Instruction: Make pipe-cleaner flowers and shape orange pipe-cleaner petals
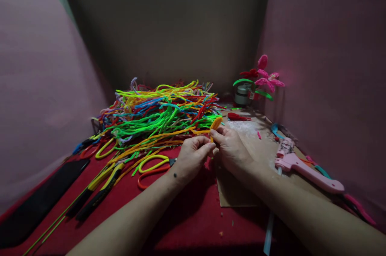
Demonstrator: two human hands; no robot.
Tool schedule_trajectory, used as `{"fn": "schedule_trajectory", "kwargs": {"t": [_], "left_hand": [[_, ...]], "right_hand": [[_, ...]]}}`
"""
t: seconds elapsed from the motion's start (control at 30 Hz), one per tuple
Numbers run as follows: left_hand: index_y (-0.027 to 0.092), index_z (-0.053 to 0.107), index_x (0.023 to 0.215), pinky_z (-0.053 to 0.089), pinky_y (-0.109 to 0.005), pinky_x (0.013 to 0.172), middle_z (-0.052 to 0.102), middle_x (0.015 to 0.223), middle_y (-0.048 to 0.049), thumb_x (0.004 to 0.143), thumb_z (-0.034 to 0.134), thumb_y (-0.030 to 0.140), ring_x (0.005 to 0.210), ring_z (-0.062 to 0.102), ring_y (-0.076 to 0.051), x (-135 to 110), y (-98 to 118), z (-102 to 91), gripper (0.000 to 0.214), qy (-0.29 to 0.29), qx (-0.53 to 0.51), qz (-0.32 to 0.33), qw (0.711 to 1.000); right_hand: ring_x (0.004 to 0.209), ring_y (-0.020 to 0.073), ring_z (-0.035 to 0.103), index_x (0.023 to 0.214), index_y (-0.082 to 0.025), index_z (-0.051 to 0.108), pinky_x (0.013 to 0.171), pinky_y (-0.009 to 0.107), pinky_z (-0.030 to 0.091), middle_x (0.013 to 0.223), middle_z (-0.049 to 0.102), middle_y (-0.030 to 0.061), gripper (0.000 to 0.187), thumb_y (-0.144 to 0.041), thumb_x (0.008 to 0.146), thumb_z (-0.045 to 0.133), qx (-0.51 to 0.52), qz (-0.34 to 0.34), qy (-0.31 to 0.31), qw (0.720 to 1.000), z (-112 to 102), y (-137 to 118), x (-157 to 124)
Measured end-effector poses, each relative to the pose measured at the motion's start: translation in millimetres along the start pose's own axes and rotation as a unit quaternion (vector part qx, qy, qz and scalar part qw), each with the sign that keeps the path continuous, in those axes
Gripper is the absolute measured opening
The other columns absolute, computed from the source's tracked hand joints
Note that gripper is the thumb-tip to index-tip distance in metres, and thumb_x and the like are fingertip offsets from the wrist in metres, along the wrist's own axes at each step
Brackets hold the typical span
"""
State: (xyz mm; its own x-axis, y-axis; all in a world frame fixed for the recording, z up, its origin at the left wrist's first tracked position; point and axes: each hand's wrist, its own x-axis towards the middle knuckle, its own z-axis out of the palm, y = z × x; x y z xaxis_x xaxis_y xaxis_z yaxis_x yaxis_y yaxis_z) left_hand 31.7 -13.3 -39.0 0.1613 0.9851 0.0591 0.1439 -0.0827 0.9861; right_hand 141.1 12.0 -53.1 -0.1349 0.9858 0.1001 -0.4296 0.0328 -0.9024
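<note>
Between my two hands is an orange pipe cleaner [216, 123], its upper part bent into a petal-like loop standing above my fingers. My right hand [230, 145] pinches it just below the loop. The fingers of my left hand [194, 154] are closed at its lower end, close against the right fingertips. An orange length reaches left from there toward the heap of coloured pipe cleaners [163, 115]. Scissors with yellow and red handles [153, 164] lie beside my left wrist, their blades partly hidden by it.
Black-and-yellow pliers [101, 191] and a long black object [42, 199] lie at left on the red cloth [193, 224]. A pink glue gun [304, 167] rests on cardboard [233, 191] at right. Pink pipe-cleaner flowers [268, 81] stand behind, near a small grey pot [243, 95].
</note>
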Motion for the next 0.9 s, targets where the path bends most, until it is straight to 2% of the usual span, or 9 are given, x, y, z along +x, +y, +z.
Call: {"fn": "schedule_trajectory", "kwargs": {"t": [0.13,0.3,0.37,0.47,0.6,0.77,0.9], "left_hand": [[0.015,0.051,0.06,0.024,-0.02,0.035,0.049,0.048,0.0047,0.072,0.056,0.034,0.034,0.034,-0.004,-1.5,0.7,2.4,0.023,-0.041,-0.007,-0.031,0.999],[0.014,0.05,0.054,0.033,-0.018,0.046,0.049,0.05,0.004,0.071,0.058,0.029,0.046,0.041,-0.005,-5.6,3.2,0.5,0.024,-0.043,0.072,0.04,0.996],[0.014,0.051,0.055,0.033,-0.018,0.046,0.049,0.05,0.0037,0.072,0.058,0.033,0.046,0.041,-0.006,-6.2,5.3,-3.2,0.027,-0.043,0.087,0.031,0.995],[0.013,0.055,0.064,0.033,-0.018,0.045,0.051,0.054,0.0031,0.075,0.055,0.039,0.045,0.042,-0.005,-4.4,7.5,-8.8,0.028,-0.008,0.06,0.015,0.998],[0.013,0.059,0.075,0.032,-0.018,0.043,0.053,0.058,0.0032,0.073,0.059,0.037,0.045,0.041,-0.006,-1.1,5.3,-9.0,0.024,0.033,0.024,0.029,0.999],[0.011,0.062,0.067,0.028,-0.018,0.045,0.052,0.056,0.0025,0.072,0.061,0.033,0.047,0.037,-0.005,-1.8,1.2,-2.9,0.023,0.056,0.06,0.047,0.995],[0.011,0.06,0.063,0.023,-0.018,0.042,0.043,0.049,0.0052,0.072,0.059,0.035,0.044,0.031,-0.004,-1.2,0.6,-1.4,0.025,0.052,0.049,0.026,0.997]], "right_hand": [[0.054,0.0094,0.043,0.069,-0.017,0.048,0.052,0.024,0.035,0.062,0.048,-0.0033,0.021,-0.031,0.066,0.063,0.0,-0.004,0.015,1.0,0.5,0.2,-1.2],[0.052,0.0088,0.042,0.069,-0.016,0.051,0.051,0.023,0.033,0.059,0.05,-0.0035,0.02,-0.033,0.068,0.061,-0.021,-0.032,0.059,0.998,-7.1,1.0,6.1],[0.05,0.0086,0.041,0.066,-0.016,0.051,0.05,0.024,0.032,0.056,0.049,-0.0037,0.019,-0.033,0.069,0.06,-0.023,-0.041,0.062,0.997,-10.2,0.6,10.0],[0.05,0.0087,0.042,0.068,-0.016,0.054,0.051,0.024,0.032,0.059,0.051,-0.0026,0.016,-0.03,0.067,0.061,-0.005,-0.044,0.042,0.998,-10.7,-1.2,11.4],[0.057,0.0111,0.047,0.073,-0.015,0.058,0.058,0.026,0.037,0.064,0.055,-0.0004,0.014,-0.027,0.066,0.062,0.012,-0.031,0.013,0.999,-4.6,-3.0,4.8],[0.053,0.0097,0.045,0.072,-0.016,0.058,0.059,0.026,0.039,0.059,0.052,-0.0034,0.012,-0.023,0.064,0.065,0.047,-0.013,-0.005,0.999,2.1,-1.5,-1.9],[0.051,0.0087,0.044,0.073,-0.016,0.057,0.057,0.025,0.038,0.059,0.052,-0.0041,0.016,-0.023,0.062,0.066,0.078,0.004,-0.007,0.997,3.4,0.3,-2.6]]}}
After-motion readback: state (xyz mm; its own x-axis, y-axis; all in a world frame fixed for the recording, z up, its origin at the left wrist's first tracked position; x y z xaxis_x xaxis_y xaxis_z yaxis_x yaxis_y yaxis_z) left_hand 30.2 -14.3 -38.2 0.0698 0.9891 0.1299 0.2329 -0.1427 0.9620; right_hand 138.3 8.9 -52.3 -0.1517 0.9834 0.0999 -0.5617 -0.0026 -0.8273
